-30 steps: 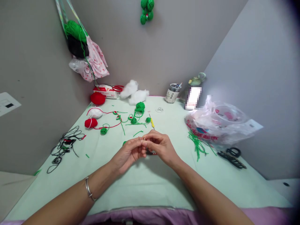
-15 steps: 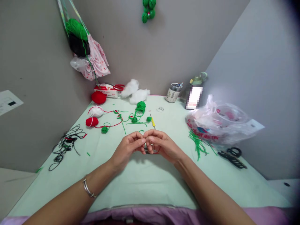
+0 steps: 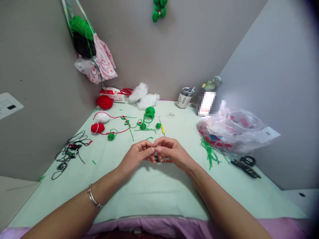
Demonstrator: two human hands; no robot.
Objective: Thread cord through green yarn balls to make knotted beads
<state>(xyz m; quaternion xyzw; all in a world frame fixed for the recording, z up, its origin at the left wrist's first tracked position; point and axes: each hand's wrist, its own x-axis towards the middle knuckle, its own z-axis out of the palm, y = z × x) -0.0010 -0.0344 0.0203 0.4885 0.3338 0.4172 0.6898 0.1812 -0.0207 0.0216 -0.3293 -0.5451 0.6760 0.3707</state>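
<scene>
My left hand [image 3: 141,152] and my right hand [image 3: 169,151] meet above the middle of the table, fingertips touching. Both are closed in a pinch, thumbs against index fingers. Between the tips shows a tiny, thin, shiny thing; the fingers hide most of it, so its kind is unclear. Beneath the hands lies a dark and red flat object [image 3: 165,160], partly covered by them. Just beyond them are a yellow-handled hook-like tool [image 3: 162,128] and a small green yarn ball [image 3: 158,125]. Several small metal rings [image 3: 170,115] lie farther back.
Green yarn [image 3: 150,113], red yarn [image 3: 104,102] and white stuffing [image 3: 149,101] lie toward the back. Tangled black cord [image 3: 66,156] is at left. On the right are a plastic bag [image 3: 231,129], green yarn strands [image 3: 210,153] and a black claw-like clip [image 3: 246,168].
My hands stay joined in nearly the same place, with slight finger shifts. More of the red and dark object beneath them shows. The view tilts slightly.
</scene>
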